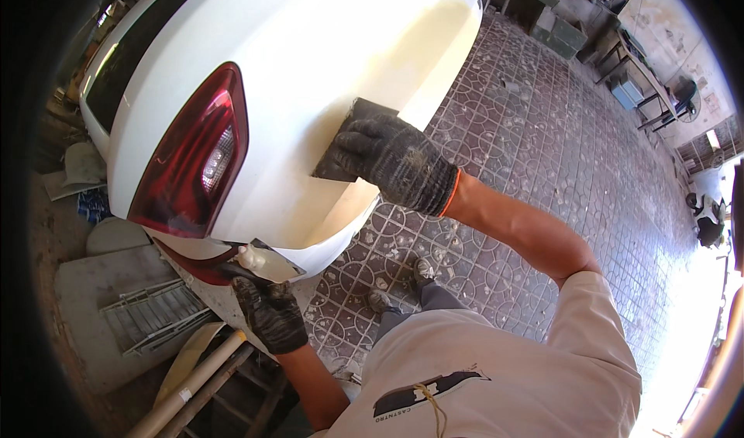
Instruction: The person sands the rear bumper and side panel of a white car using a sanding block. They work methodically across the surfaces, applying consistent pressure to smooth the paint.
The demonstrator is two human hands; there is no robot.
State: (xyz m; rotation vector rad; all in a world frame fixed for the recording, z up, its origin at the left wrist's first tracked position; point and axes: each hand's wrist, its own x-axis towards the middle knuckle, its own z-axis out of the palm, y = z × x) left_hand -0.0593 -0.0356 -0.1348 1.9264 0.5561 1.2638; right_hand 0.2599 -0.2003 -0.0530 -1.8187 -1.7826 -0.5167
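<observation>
A white car's rear panel [287,58] fills the upper left, with cream-yellow patches of filler [418,43] along its edge and low corner. My right hand [399,163], in a dark knit glove with an orange cuff, is closed on a dark, flat, rectangular spreader [337,164] lying against the panel. Below the red tail light [198,159], my gloved left hand [271,314] grips the lower edge of a shiny flat plate [275,266]. A lump of cream putty [249,257] sits on that plate. Its fingers are partly hidden behind the plate.
Stacked panels [108,298], a metal rack [155,314] and long poles [190,387] lie close on the left. Patterned tiles [511,167] cover the floor. Far right stand a table [643,70] with a blue box [626,91] beneath and a parked scooter [707,217].
</observation>
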